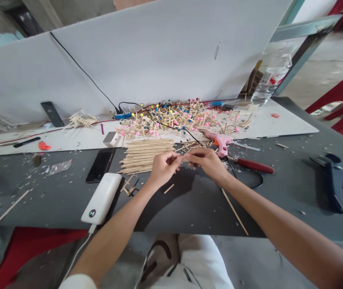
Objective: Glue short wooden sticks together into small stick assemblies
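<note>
My left hand [165, 166] and my right hand [207, 162] meet just above the table, thumb and fingers pinched together on each. Something small and thin seems to be between their fingertips, too small to name. Behind my left hand lies a neat row of thin wooden sticks [145, 154]. Short cut stick pieces [189, 145] are scattered just past my fingertips. A pink glue gun [222, 143] rests beyond my right hand, beside a tool with a red handle [255, 165]. One short stick piece [169, 188] lies below my left hand.
A heap of sticks with coloured ball ends [171, 116] lies along the white board. To the left are a white power bank [102, 198], a black phone [99, 165] and a small stick model [81, 119]. Dark-handled cutters [333, 180] and a water bottle [272, 78] are at right.
</note>
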`<state>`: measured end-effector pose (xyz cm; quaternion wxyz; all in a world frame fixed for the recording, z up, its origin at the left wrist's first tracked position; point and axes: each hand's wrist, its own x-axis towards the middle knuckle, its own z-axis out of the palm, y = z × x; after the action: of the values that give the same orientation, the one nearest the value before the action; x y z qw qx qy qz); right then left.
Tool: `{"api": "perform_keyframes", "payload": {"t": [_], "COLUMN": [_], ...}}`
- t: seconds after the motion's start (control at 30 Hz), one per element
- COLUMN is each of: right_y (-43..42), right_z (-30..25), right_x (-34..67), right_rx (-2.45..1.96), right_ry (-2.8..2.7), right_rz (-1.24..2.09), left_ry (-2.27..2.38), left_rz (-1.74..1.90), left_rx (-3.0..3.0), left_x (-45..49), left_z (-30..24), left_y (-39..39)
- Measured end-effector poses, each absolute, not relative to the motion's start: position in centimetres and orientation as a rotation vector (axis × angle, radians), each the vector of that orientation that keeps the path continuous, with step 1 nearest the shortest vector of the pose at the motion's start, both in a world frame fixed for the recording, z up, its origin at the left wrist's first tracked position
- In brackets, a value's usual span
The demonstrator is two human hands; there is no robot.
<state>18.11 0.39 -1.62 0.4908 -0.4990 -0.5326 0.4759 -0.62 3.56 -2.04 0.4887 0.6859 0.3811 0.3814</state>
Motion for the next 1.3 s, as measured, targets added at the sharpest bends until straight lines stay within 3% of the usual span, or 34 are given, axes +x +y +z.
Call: {"api": "perform_keyframes", "payload": {"t": [0.37,0.7,1.03,1.3], "right_y": [1.4,0.5,1.1,1.7], "right_z": [-2.3,-1.3,-1.6,-2.0], "right_x": [19.6,19.0,20.8,21.1], "right_rx": [-1.277,-1.231,-1.413,-1.392], "right_ry": [-1.139,-1.510,-1.156,-1.136], "right_rz": [1.012,1.000,0.669,0.649], "left_ry": [0.959,0.925,0.916,0.923], "left_rz": [0.912,0.929,0.950,0.959], "left_rx": [1.623,1.583,1.559,1.583], "left_x": [-0.6,-0.4,-0.5,-0.6], "left_z": [-1.9,-1.5,-1.8,-1.9], "left_y": [3.2,3.3,3.3,3.4]}}
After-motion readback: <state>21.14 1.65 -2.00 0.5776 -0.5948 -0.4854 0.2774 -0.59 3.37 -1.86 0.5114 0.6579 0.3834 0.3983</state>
